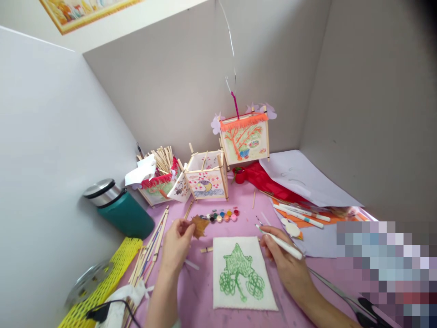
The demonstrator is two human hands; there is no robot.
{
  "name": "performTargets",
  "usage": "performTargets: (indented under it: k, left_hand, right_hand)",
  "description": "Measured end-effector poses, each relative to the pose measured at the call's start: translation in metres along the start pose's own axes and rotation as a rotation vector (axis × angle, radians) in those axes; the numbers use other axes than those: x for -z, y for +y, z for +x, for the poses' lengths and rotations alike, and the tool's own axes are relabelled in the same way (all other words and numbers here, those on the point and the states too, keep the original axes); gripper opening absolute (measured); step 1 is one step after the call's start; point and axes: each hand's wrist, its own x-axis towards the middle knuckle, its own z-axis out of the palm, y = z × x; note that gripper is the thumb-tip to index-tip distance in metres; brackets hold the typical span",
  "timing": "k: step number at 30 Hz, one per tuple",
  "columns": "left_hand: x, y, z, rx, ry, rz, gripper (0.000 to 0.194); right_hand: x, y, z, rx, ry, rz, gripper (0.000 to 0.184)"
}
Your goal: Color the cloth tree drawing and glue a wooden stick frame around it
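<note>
Between the thumb and fingers of my left hand (178, 241) is a dry brown leaf (200, 227), held just left of the white panel. My right hand (288, 259) grips a white marker (283, 246) like a pen, its tip pointing up and left. In front of me lies the white panel (246, 298), bearing a green drawing of a leaf shape with two scribbled flower-like rounds below it. My right fingertips are close to the panel's upper right edge. Behind it sits a row of small paint pots (221, 216) in several colours.
Paper lanterns with stick frames, one standing (206, 182) and one hanging (246, 141), are at the back. A teal bottle (124, 212), wooden sticks (150, 241) and yellow mesh (112, 269) line the left. Scissors (351, 298), markers (300, 214) and paper (307, 177) lie right. Grey partitions surround the table.
</note>
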Motion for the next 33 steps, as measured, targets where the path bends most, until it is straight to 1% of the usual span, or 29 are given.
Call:
performTargets:
  k: [2, 3, 5, 7, 11, 14, 16, 19, 21, 23, 26, 28, 33]
  left_hand:
    - [-0.009, 0.004, -0.010, 0.045, -0.035, -0.289, 0.023]
    - [-0.014, 0.007, -0.015, 0.085, -0.055, -0.378, 0.026]
    - [-0.022, 0.012, -0.023, 0.129, -0.069, -0.474, 0.032]
    - [-0.028, 0.015, -0.028, 0.159, -0.080, -0.520, 0.036]
    - [-0.036, 0.013, -0.032, 0.183, -0.085, -0.564, 0.038]
    - [-0.044, 0.009, -0.036, 0.200, -0.116, -0.599, 0.034]
    - [-0.051, 0.007, -0.041, 0.222, -0.158, -0.608, 0.032]
    - [-0.061, 0.008, -0.049, 0.241, -0.215, -0.619, 0.029]
    - [-0.066, 0.010, -0.053, 0.237, -0.241, -0.616, 0.028]
    - [-0.070, 0.012, -0.056, 0.242, -0.268, -0.605, 0.028]
    - [-0.073, 0.015, -0.059, 0.269, -0.297, -0.610, 0.031]
    - [-0.073, 0.015, -0.059, 0.283, -0.302, -0.613, 0.033]
    - [-0.074, 0.013, -0.057, 0.264, -0.338, -0.537, 0.023]
  right_hand:
    - [0.000, 0.002, -0.001, 0.002, 0.016, -0.019, 0.035]
    - [0.000, 0.003, -0.001, 0.005, 0.022, -0.034, 0.035]
    - [0.000, 0.005, -0.001, 0.020, 0.022, -0.066, 0.034]
    - [0.001, 0.007, 0.000, 0.051, 0.009, -0.100, 0.033]
    - [0.001, 0.007, 0.000, 0.134, 0.012, -0.145, 0.030]
    - [0.000, 0.005, -0.001, 0.131, 0.002, -0.113, 0.031]
    - [-0.001, 0.001, -0.001, 0.097, -0.034, -0.080, 0.034]
    - [-0.005, -0.008, -0.001, 0.052, -0.124, -0.043, 0.036]
    - [-0.008, -0.016, 0.001, 0.054, -0.194, -0.026, 0.037]
    - [-0.011, -0.020, 0.004, 0.078, -0.224, -0.022, 0.033]
    - [-0.015, -0.020, 0.006, 0.098, -0.186, -0.029, 0.025]
    - [-0.015, -0.016, 0.006, 0.092, -0.160, -0.024, 0.024]
    - [-0.013, -0.009, 0.006, 0.104, -0.139, -0.035, 0.026]
